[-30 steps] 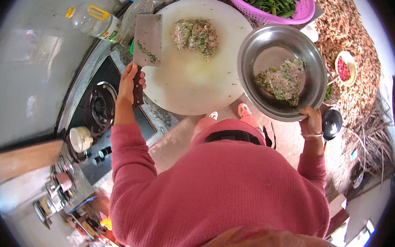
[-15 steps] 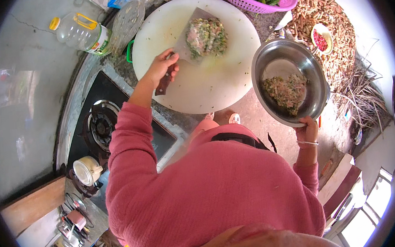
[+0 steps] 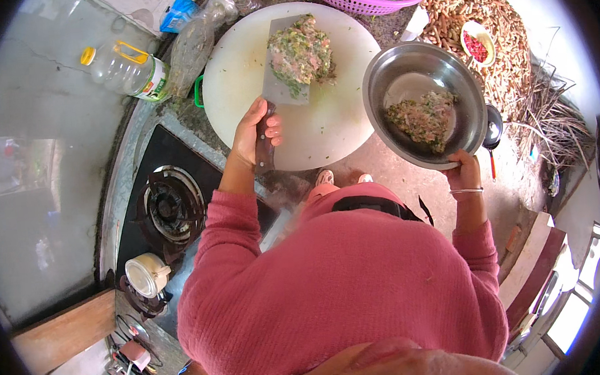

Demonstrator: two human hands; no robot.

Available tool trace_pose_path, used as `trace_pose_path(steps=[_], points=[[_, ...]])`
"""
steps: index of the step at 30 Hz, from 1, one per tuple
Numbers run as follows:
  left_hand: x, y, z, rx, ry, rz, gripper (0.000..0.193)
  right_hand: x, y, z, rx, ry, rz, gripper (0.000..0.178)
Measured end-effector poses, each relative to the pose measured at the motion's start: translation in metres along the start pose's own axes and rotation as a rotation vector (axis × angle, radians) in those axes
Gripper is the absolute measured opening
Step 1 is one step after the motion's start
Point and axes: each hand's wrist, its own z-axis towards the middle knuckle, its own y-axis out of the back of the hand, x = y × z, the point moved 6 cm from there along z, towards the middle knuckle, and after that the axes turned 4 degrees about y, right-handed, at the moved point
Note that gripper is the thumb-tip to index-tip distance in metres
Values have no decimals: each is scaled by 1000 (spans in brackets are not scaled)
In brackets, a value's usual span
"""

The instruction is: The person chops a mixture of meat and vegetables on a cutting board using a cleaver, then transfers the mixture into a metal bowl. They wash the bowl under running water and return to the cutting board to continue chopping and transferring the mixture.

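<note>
My left hand (image 3: 259, 131) is closed round the dark wooden handle of a cleaver (image 3: 277, 92). The wide blade lies flat over the round white cutting board (image 3: 317, 135) and carries a heap of minced meat mixed with chopped greens (image 3: 301, 53). Some mince overhangs the blade's right edge; whether it touches the board is hard to see. At the right, my right hand (image 3: 464, 169) grips the near rim of a stainless steel bowl (image 3: 471, 101), thumb over the edge. The bowl is tilted, just right of the board, with more of the mince (image 3: 423, 121) inside.
A purple basket of greens (image 3: 371, 3) stands behind the board. An oil bottle (image 3: 124, 71), a gas burner (image 3: 170, 203) and a lidded pot (image 3: 146, 274) are at the left. Far right are a peanut-like heap (image 3: 499, 10), a small bowl of red bits (image 3: 477, 45) and dry stalks (image 3: 558, 144).
The cleaver has turned to point straighter away from me, and more of the mince now rests on its blade. The bowl has come slightly closer to the board. The whole view has shifted a little.
</note>
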Motion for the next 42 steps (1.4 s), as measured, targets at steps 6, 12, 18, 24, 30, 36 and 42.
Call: trace_pose_path(steps=[6, 12, 18, 24, 30, 36, 42], points=[[-31, -43, -27, 89, -106, 59, 17, -6, -21, 12, 41, 11, 8, 11], [-66, -105, -60, -61, -285, 408, 16, -17, -49, 24, 129, 1, 13, 4], [-36, -157, -61, -179, -457, 1371, 47, -22, -71, 30, 282, -9, 54, 5], [9, -193, -41, -175, -748, 2332, 45, -31, -62, 31, 265, -36, 63, 12], [-5, -209, -60, -186, -673, 1650, 40, -43, -45, 31, 262, -96, 150, 13], [24, -178, -39, -90, -564, 1818, 42, -27, -37, 36, 275, 187, -248, 14], [-16, -124, -76, -179, -677, 873, 48, -28, -20, 33, 233, -43, -15, 6]])
